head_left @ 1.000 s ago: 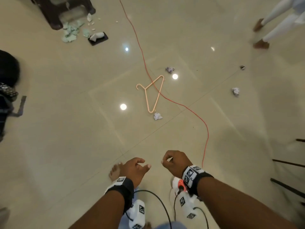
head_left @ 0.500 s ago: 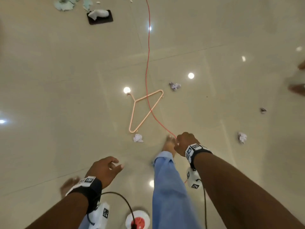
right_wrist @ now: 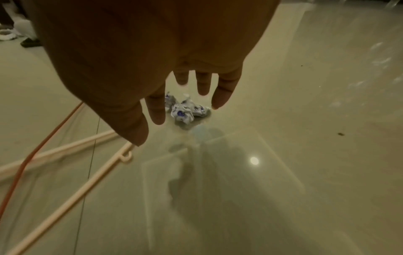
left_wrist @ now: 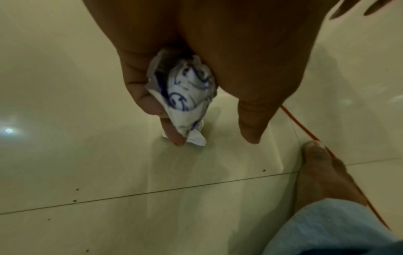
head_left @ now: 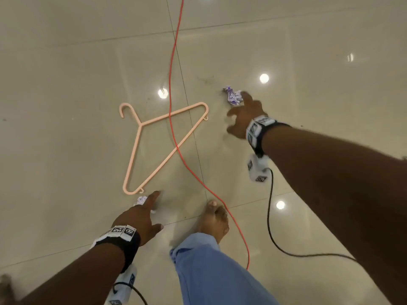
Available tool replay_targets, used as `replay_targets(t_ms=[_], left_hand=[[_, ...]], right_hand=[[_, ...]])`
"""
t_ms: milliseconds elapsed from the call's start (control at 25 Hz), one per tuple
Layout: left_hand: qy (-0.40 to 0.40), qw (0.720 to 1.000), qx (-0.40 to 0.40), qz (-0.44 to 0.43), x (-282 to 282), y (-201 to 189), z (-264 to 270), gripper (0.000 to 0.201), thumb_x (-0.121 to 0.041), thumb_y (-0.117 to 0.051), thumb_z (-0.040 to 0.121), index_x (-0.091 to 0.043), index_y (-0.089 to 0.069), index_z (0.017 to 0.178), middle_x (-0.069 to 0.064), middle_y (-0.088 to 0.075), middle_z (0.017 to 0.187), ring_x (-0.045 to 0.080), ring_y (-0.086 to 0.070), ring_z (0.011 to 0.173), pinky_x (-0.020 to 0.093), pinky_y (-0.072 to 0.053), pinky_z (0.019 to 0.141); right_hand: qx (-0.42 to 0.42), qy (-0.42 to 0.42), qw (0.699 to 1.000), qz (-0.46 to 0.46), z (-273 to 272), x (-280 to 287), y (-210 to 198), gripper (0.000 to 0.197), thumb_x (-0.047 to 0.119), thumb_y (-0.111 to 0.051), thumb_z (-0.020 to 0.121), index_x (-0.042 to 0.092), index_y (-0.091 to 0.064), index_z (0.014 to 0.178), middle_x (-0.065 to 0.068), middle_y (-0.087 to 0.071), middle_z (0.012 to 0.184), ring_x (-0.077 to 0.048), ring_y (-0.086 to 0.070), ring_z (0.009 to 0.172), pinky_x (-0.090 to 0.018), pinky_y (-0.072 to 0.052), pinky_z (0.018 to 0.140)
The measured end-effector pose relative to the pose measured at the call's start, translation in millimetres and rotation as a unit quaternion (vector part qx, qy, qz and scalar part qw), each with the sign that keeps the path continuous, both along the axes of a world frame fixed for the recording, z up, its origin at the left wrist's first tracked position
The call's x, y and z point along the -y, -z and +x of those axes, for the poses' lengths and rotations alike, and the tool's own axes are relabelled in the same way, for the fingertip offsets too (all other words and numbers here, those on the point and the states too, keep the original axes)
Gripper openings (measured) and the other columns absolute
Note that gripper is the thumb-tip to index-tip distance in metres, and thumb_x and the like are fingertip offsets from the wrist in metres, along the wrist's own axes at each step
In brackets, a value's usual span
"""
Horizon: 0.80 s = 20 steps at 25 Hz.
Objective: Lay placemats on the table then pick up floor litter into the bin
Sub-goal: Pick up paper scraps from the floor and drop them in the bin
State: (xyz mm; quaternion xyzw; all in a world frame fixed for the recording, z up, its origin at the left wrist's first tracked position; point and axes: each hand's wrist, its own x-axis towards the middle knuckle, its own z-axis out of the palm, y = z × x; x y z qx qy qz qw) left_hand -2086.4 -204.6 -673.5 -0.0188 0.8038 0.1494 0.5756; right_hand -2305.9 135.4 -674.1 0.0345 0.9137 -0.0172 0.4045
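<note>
Bare floor lies open left of the pink hanger and right of the far paper wad. The orange cord crosses the hanger and runs between both hands, past the bare foot. A black cable trails below the right hand

Paper ball mostly hidden under left hand

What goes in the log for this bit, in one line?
stage: floor litter | left hand: grips paper ball | right hand: open, reaching for second paper ball on floor | hanger: untouched
</note>
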Motion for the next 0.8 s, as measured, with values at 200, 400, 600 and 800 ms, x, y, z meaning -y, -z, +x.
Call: replay_targets(t_ms=[200, 400, 600, 800], left_hand=[[0.081, 0.995, -0.012, -0.060, 0.4, 42.1, 12.3, 0.046, -0.034, -0.050, 0.095, -0.042, -0.034, 0.138, 0.004, -0.041, 0.146, 0.028, -0.062, 0.111, 0.034, -0.050, 0.092], [0.141, 0.986, -0.024, -0.085, -7.8, -5.5, -4.0, 0.023, -0.028, -0.043, 0.100, -0.027, -0.053, 0.120, 0.003, -0.068, 0.120, 0.024, -0.064, 0.107, 0.029, -0.046, 0.081], [0.108, 0.991, -0.081, -0.023, -66.6, -157.0, -57.8, 0.023, -0.050, -0.065, 0.090, -0.028, -0.063, 0.085, -0.008, -0.064, 0.094, 0.017, -0.064, 0.087, 0.030, -0.047, 0.072], [-0.010, 0.995, -0.045, 0.086, -163.4, -279.9, -119.3, 0.024, -0.032, -0.082, 0.081, -0.020, -0.065, 0.068, -0.002, -0.063, 0.086, 0.009, -0.053, 0.057, 0.023, -0.040, 0.063]], right_hand=[[0.073, 0.055, 0.995, -0.031, -32.0, -5.5, 53.1, 0.100, 0.047, -0.072, 0.070, 0.021, -0.025, 0.155, -0.007, -0.014, 0.161, -0.036, -0.033, 0.140, -0.042, -0.040, 0.109], [0.024, 0.184, 0.966, -0.182, 45.5, -37.3, -3.0, 0.078, 0.024, -0.076, 0.080, 0.020, -0.041, 0.149, -0.005, -0.038, 0.154, -0.024, -0.045, 0.137, -0.028, -0.039, 0.105], [-0.016, 0.392, 0.875, -0.284, 163.7, -74.2, -123.9, 0.053, 0.007, -0.082, 0.076, 0.008, -0.067, 0.127, -0.007, -0.062, 0.136, -0.019, -0.058, 0.127, -0.014, -0.035, 0.099], [-0.057, 0.669, 0.624, -0.399, 239.1, -110.1, -239.8, 0.027, 0.001, -0.084, 0.074, 0.004, -0.079, 0.100, -0.004, -0.075, 0.108, -0.010, -0.067, 0.103, -0.015, -0.049, 0.085]])
